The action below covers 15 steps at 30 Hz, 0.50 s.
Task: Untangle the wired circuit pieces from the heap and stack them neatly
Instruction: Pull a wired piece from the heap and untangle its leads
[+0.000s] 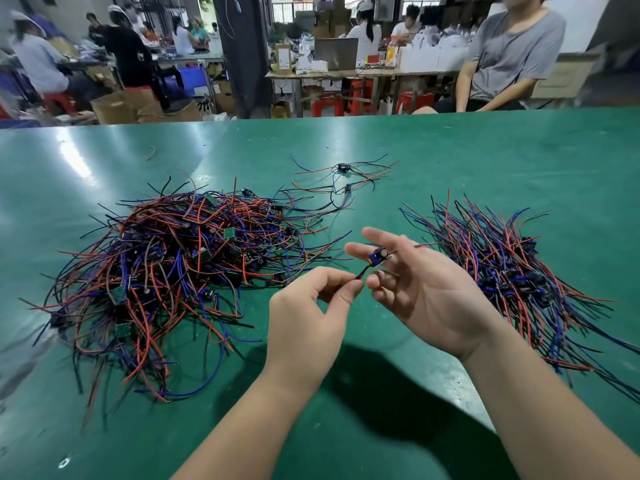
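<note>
A big tangled heap (173, 268) of red, blue and black wired circuit pieces lies at the left of the green table (450, 150). At the right lies a stack (505, 271) of pieces with their wires lined up. Between them, above the table, my right hand (426, 292) is palm up and one small blue circuit piece (377, 257) rests on its spread fingers. My left hand (308, 313) pinches the ends of that piece's wires between thumb and forefinger, close to the right hand's fingertips.
Two loose wired pieces (343, 174) lie apart on the table behind the heap. A person in a grey shirt (509, 53) sits past the table's far edge at the right. Other workers, benches, boxes and red stools fill the background.
</note>
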### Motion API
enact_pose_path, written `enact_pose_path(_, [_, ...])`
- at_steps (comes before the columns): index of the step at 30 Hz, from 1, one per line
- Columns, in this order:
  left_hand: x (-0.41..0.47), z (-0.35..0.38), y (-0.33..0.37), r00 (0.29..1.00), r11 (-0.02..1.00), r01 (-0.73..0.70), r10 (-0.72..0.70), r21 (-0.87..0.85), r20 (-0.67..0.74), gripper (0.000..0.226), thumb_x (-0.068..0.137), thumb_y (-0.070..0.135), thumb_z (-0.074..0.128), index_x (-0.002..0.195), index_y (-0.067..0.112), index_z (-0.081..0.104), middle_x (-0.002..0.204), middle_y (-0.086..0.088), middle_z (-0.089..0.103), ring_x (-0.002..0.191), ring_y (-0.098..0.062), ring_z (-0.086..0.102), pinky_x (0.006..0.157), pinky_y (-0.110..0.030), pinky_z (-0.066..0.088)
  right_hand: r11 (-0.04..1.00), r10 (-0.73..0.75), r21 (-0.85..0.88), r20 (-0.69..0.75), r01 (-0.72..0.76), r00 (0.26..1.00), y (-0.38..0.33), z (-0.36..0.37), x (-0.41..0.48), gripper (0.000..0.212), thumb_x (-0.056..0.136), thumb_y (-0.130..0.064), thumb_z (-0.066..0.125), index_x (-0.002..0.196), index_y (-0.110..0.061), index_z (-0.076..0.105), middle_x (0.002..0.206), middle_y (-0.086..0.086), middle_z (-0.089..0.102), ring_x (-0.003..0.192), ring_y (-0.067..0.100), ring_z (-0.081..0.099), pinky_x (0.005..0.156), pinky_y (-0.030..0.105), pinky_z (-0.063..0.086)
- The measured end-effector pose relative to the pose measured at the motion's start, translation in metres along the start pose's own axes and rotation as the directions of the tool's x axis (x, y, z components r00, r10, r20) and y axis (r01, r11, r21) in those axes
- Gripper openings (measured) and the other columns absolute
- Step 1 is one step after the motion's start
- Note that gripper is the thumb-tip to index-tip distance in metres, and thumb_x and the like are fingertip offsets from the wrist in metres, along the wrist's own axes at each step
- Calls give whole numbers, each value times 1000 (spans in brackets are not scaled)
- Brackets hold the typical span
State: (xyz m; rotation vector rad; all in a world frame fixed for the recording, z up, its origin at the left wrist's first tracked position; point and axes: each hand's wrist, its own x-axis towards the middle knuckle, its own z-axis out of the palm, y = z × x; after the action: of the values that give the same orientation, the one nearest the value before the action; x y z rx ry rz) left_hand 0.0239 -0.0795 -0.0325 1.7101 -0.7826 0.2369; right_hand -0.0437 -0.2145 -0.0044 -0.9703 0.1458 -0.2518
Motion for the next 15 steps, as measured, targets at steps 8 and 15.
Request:
enact_pose_path(8, [2, -2, 4, 982, 953, 182, -161, -243, 104, 12, 76, 20, 75, 65, 20, 70, 61, 7, 69, 54, -2, 57, 57, -14, 47, 984, -167, -98, -214, 149, 962, -2, 1, 1, 24, 66, -14, 67, 90, -10, 65, 83, 6, 73, 53, 7, 57, 53, 14, 46])
enact_pose_path(15, [-1, 0, 13, 913, 833, 396, -314, -386, 259, 33, 70, 45, 80, 68, 14, 67, 61, -2, 67, 48, -15, 60, 48, -29, 53, 994, -77, 58, -210, 91, 975, -3, -1, 2, 36, 69, -7, 62, 91, -21, 37, 87, 14, 74, 46, 7, 53, 52, 17, 49])
